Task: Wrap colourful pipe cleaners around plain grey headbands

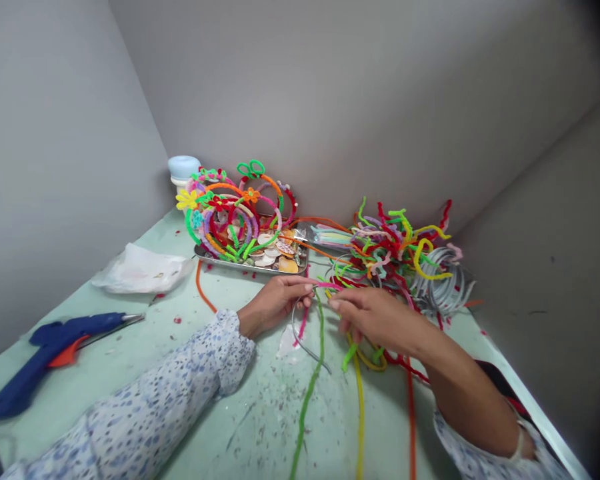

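My left hand [283,300] is closed, its thumb and fingers pinching a thin grey metal headband [305,345] whose curved end hangs down over the table. A pink pipe cleaner [329,285] runs from the left fingertips towards my right hand [373,317], and another pink length dangles below the left fingers. The right fingers are curled around the far end of the pink strand, partly hidden by the hand itself. Between the hands a long green pipe cleaner [313,380] trails to the front edge of view. A yellow pipe cleaner [361,413] lies under the right hand.
A tray [245,265] holds wrapped headbands [230,207] and flat discs. Behind the right hand sit piled pipe cleaners [385,240] and bare metal headbands [443,280]. A blue glue gun [55,353], a plastic bag [143,270] and a blue-lidded container [184,168] are at left.
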